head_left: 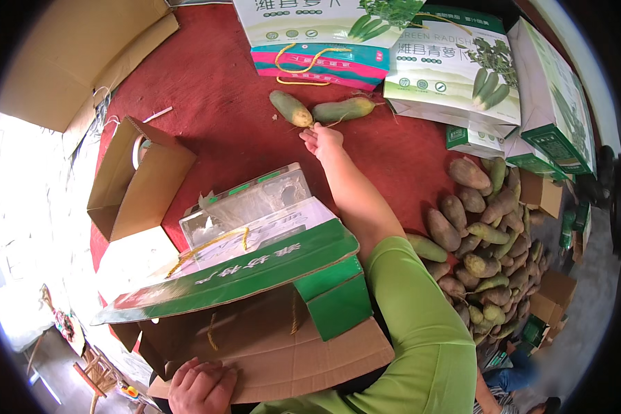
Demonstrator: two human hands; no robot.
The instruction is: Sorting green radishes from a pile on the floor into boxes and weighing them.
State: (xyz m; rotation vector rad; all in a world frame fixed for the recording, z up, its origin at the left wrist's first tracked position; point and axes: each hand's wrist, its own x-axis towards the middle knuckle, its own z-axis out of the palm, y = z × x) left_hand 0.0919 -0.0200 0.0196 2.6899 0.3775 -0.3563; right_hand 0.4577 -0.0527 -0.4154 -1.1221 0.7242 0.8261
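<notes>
Two green radishes lie on the red table covering at about 12 o'clock. The left radish [290,108] has its long axis running from 10 to 4 o'clock, its paler lower end nearest the hand. The right radish [343,110] lies nearly level — long axis 9 to 3 o'clock — with a thin root tail trailing off at the 3 o'clock end. Their inner ends nearly meet, forming a shallow V just above the fingertips.

The right hand [322,140] is stretched far forward, arm in a green sleeve extended from 5 o'clock toward 12. The fingers are bunched together and tipped onto the junction of the two radishes; whether they pinch either one cannot be told.

The left hand [201,385] sits at 7 o'clock, palm down, fingers slightly spread and pressed flat on the brown flap of an open green gift carton [255,276] — not gripping anything.

A heap of radishes [490,241] lies at 3 o'clock. Printed white-and-green radish boxes [448,76] stand along the far edge at 1 o'clock. An empty brown cardboard box [134,183] sits at 9 o'clock.
</notes>
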